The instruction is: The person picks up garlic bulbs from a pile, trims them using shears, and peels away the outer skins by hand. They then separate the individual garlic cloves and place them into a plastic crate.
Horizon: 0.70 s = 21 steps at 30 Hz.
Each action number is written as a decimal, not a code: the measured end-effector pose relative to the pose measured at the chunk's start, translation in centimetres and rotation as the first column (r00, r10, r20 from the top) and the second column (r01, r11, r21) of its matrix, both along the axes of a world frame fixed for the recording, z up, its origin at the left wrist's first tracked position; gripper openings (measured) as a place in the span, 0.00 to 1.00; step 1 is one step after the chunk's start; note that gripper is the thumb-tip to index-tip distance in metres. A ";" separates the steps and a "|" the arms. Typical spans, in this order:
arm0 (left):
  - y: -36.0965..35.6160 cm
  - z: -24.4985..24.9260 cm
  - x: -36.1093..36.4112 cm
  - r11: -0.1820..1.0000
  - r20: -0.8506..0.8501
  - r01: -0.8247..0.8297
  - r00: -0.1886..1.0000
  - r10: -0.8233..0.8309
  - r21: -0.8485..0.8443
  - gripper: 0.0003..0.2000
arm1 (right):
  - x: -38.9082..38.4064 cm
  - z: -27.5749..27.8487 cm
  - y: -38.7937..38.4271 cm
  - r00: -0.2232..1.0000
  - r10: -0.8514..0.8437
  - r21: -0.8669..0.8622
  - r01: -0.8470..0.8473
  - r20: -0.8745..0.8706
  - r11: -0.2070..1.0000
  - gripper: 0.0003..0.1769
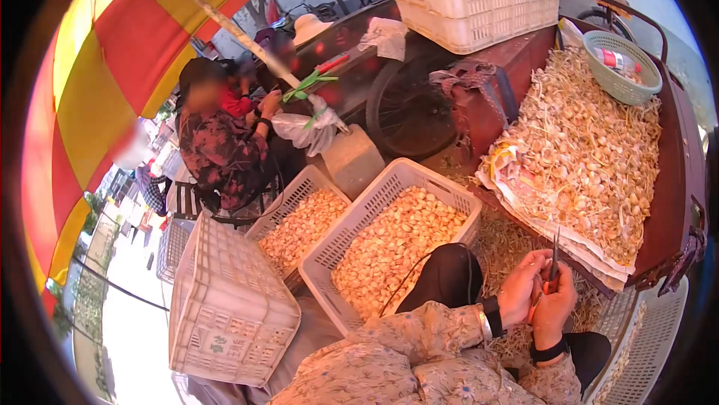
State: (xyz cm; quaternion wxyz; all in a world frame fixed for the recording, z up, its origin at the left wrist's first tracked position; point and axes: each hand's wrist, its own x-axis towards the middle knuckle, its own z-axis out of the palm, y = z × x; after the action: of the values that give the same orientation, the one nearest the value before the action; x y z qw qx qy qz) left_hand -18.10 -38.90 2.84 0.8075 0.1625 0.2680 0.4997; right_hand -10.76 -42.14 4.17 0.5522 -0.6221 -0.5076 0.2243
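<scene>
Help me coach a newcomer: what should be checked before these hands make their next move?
1. Scissors held: ok, in the right hand.
2. Blade direction: ok, pointing away from the body.
3. Left hand clear of the blades: not ok, close beside them.
4. Garlic in the left hand: cannot tell, hidden.
5. Garlic heap: ok, seemingly within reach.
6. Bigger clove crate: ok, wall showing above the cloves.

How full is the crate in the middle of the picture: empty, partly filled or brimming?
Partly filled: pale clove-like pieces spread across the crate, yet its slotted inner walls show above them. Their depth cannot be told.
</scene>
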 end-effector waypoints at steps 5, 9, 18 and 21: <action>-0.5 3.9 -3.3 0.990 0.130 -0.114 0.986 0.103 0.082 0.13 | -3.8 3.2 0.9 0.976 0.181 0.117 -0.168 -0.119 0.979 0.16; -1.0 5.0 -6.6 0.974 0.057 -0.153 0.988 0.146 0.169 0.14 | -6.5 4.7 1.4 0.961 0.272 0.067 -0.268 -0.042 0.961 0.16; -3.2 2.6 -9.2 0.974 -0.110 -0.176 0.975 0.192 0.142 0.21 | -9.1 3.6 0.3 0.915 0.364 -0.078 -0.381 -0.176 0.921 0.14; -3.5 2.8 -10.0 0.978 0.021 -0.185 0.983 0.184 0.091 0.20 | -9.6 3.3 0.1 0.888 0.350 -0.020 -0.372 -0.297 0.928 0.14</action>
State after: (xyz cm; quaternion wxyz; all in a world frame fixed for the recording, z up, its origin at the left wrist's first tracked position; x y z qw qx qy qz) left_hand -28.08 -42.39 5.63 0.7508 0.1710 0.2536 0.5854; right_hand -20.35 -42.06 7.46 0.5446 -0.4982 -0.5194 0.4306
